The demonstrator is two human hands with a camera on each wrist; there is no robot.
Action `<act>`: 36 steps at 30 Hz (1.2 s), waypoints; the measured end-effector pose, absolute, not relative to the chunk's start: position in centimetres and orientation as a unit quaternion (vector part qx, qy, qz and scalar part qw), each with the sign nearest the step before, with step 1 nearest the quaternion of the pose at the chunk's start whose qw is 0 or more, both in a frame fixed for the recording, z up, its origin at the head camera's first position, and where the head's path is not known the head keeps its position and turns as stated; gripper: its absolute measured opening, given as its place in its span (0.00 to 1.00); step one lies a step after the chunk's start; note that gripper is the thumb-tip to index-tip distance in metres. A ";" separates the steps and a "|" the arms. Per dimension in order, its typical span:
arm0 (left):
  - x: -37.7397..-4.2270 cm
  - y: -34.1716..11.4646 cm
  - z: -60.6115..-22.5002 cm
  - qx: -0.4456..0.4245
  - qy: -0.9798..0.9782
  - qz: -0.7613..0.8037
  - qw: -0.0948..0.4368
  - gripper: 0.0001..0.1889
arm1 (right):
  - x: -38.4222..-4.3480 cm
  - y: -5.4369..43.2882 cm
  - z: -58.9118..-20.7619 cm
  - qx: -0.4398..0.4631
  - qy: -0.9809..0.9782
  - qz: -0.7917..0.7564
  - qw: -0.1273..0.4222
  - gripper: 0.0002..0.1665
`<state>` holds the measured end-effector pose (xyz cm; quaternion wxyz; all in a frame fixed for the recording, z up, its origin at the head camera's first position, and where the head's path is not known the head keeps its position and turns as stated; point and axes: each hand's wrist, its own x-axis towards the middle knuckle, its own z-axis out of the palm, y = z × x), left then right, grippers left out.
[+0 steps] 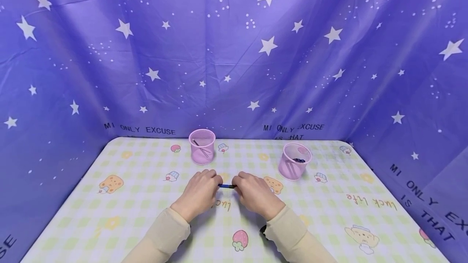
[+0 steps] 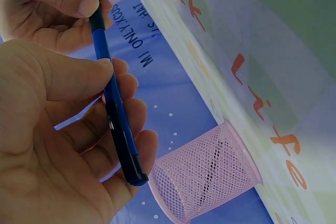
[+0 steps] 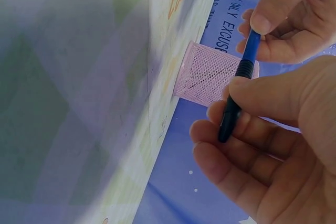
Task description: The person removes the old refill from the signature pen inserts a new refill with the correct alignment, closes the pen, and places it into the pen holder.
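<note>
Table [image 1: 398,238]: blue-and-black pen [image 1: 226,186] could be dropped on it if grip is lost, or flung if tugged too hard. L mesh cup [image 1: 202,155] & R mesh cup [image 1: 290,169], beyond hands: could be tipped by a careless reach. L hand [image 1: 200,192]: clip end clamped btwn thumb & fingers. R hand [image 1: 256,194]: ribbed end pinched likewise, no gap. Pen held btwn both, over table.
</note>
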<state>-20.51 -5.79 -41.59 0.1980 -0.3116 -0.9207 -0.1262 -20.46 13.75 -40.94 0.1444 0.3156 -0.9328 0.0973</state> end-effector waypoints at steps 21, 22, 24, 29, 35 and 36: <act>-20.5 -5.8 -41.4 -0.309 -0.923 -0.128 0.188 0.08 | -20.5 13.7 -40.9 0.316 -0.934 0.099 0.133 0.07; -20.4 -5.8 -41.4 -0.310 -0.923 -0.128 0.189 0.09 | -20.5 13.7 -40.9 0.316 -0.934 0.099 0.133 0.07; -20.5 -5.8 -41.4 -0.310 -0.922 -0.130 0.191 0.12 | -20.5 13.7 -41.0 0.317 -0.934 0.100 0.134 0.07; -20.5 -5.8 -41.4 -0.307 -0.920 -0.140 0.199 0.11 | -20.5 13.7 -41.1 0.317 -0.933 0.102 0.137 0.07; -20.5 -5.8 -41.4 -0.314 -0.917 -0.142 0.202 0.09 | -20.5 13.7 -41.1 0.319 -0.932 0.100 0.141 0.07; -20.5 -5.8 -41.4 -0.315 -0.917 -0.141 0.202 0.09 | -20.5 13.7 -41.2 0.319 -0.932 0.099 0.141 0.06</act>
